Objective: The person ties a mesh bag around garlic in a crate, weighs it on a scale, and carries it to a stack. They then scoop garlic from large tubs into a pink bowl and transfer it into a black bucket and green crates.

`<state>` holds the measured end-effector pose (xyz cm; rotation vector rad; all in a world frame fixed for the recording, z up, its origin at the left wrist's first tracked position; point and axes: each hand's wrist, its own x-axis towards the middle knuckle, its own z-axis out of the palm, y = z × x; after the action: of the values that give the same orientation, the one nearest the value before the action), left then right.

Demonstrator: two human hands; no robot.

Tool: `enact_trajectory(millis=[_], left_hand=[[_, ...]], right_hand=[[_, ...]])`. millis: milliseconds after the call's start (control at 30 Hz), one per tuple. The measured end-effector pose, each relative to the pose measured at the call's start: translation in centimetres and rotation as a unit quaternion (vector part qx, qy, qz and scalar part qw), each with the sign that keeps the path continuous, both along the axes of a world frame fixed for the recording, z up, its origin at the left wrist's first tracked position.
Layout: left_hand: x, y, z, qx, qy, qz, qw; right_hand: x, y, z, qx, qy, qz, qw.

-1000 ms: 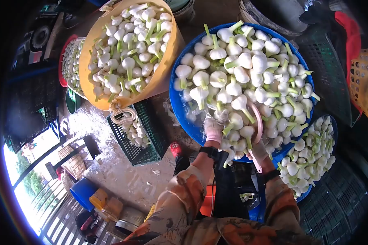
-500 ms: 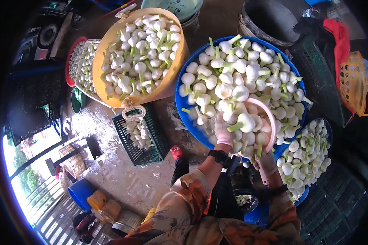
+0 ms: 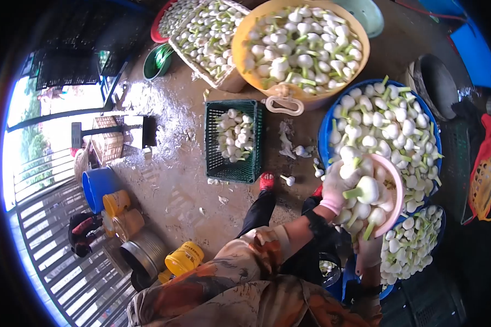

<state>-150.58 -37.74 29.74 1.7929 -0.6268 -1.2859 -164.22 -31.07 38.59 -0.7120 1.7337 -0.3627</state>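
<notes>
Near the blue tub (image 3: 324,129), my right hand (image 3: 370,252) clamps the pink scoop (image 3: 399,192); my left hand (image 3: 334,188) touches garlic bulbs (image 3: 368,189) in it, spread or bunched, I cannot tell.

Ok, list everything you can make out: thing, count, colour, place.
Pink scoop: one, pink, right of centre.
Garlic bulbs: uncountable, white, in several containers.
Blue tub: one, blue, beyond the scoop.
Heaped blue container: one, blue, lower right.
Yellow tub: one, yellow, top centre.
Green crate: one, dark green, centre.
Pale basket: one, off-white, beside yellow tub.
Red basin: one, red, top left.
Green bucket: one, green, below red basin.
Basin: one, pale green, top.
Dark tub: one, dark, upper right.
Red cloth: one, red, right edge.
Orange basket: one, orange, below the cloth.
Blue bucket: one, blue, left.
Yellow buckets: at least two, yellow, lower left.
Left hand: one, pale glove, at scooped bulbs.
Right hand: one, shadowed, holding the scoop.
</notes>
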Motion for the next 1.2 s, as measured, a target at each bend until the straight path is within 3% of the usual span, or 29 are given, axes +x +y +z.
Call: enact_trajectory(millis=[67, 133, 200, 267, 333, 367, 400, 433, 467, 500, 533, 600, 633, 667, 700, 733, 833, 867, 900, 967, 1000, 1067, 1133, 1200], left_hand=[[6.5, 1.4, 1.7, 0.025, 0.023, 0.036, 0.999], [12.4, 4.1, -1.5, 0.036, -0.009, 0.105, 0.994], [19.5, 5.3, -1.7, -0.038, 0.061, 0.155, 0.985], [25.5, 6.8, -4.1, -0.041, 0.158, 0.261, 0.951], [31.6, 9.6, -10.1, -0.068, 0.228, 0.288, 0.928], [34.4, 11.1, -13.9, -0.004, 0.164, 0.260, 0.952], [35.9, 11.0, -11.0, 0.139, 0.054, 0.222, 0.963], [38.5, 13.0, -14.7, 0.146, 0.036, 0.146, 0.978], [40.7, 15.2, -18.2, 0.156, 0.017, 0.067, 0.985], [40.8, 14.7, -12.5, 0.176, -0.001, 0.104, 0.979], [41.7, 16.0, -13.1, 0.231, -0.071, 0.074, 0.968], [42.8, 20.2, -16.1, 0.213, -0.098, 0.060, 0.970], [42.7, 22.2, -17.3, 0.202, -0.054, 0.102, 0.973], [42.9, 26.2, -21.9, 0.175, -0.178, -0.003, 0.968], [42.6, 26.6, -20.1, 0.188, -0.129, 0.010, 0.974], [42.5, 26.8, -18.2, 0.201, -0.081, 0.022, 0.976], [41.2, 28.0, -18.1, 0.224, 0.016, 0.129, 0.966], [41.3, 27.6, -18.5, 0.222, 0.017, 0.130, 0.966], [41.4, 26.5, -17.8, 0.218, -0.019, 0.127, 0.967], [41.9, 24.8, -19.4, 0.175, -0.079, 0.144, 0.971], [42.6, 23.0, -20.3, 0.169, -0.061, 0.163, 0.970], [44.7, 18.6, -22.4, 0.141, -0.148, 0.097, 0.974], [46.9, 13.6, -25.2, 0.104, -0.294, 0.034, 0.950], [48.6, 8.7, -29.0, 0.113, -0.391, -0.017, 0.913]], right_hand=[[4.0, 0.5, 0.1, 0.001, 0.009, 0.043, 0.999], [9.2, 0.5, -2.2, 0.075, -0.014, 0.101, 0.992], [14.1, 0.9, -5.6, 0.084, -0.053, 0.128, 0.987], [19.6, 0.7, -9.6, 0.072, -0.038, 0.158, 0.984], [25.8, 0.1, -12.5, -0.044, -0.003, 0.164, 0.985], [28.0, 0.3, -15.2, -0.161, 0.114, 0.231, 0.953], [29.8, -0.4, -17.2, -0.129, 0.177, 0.291, 0.931], [31.7, -1.3, -18.9, -0.096, 0.236, 0.352, 0.901], [33.1, -1.4, -20.3, -0.128, 0.272, 0.327, 0.896], [34.0, -2.0, -20.0, -0.122, 0.245, 0.310, 0.911], [34.4, -2.8, -19.5, -0.115, 0.219, 0.292, 0.924], [34.4, -3.0, -21.7, -0.102, 0.250, 0.353, 0.896], [34.7, -3.0, -22.3, -0.202, 0.267, 0.360, 0.870], [35.0, -3.0, -22.7, -0.301, 0.279, 0.365, 0.836], [35.9, -4.1, -22.2, -0.216, 0.236, 0.350, 0.880], [36.5, -4.9, -22.6, -0.168, 0.266, 0.335, 0.888], [35.9, -6.6, -24.2, -0.146, 0.277, 0.383, 0.869], [34.9, -6.3, -25.2, -0.147, 0.278, 0.383, 0.868], [33.2, -5.3, -26.9, -0.255, 0.264, 0.378, 0.850], [30.8, -3.5, -26.7, -0.183, 0.151, 0.315, 0.919], [30.1, -2.9, -24.4, 0.002, 0.050, 0.245, 0.968], [28.6, -0.3, -21.6, -0.037, 0.023, 0.192, 0.980], [25.1, 2.2, -20.9, 0.064, 0.034, 0.175, 0.982], [21.8, 4.6, -20.5, 0.074, 0.021, 0.134, 0.988]])
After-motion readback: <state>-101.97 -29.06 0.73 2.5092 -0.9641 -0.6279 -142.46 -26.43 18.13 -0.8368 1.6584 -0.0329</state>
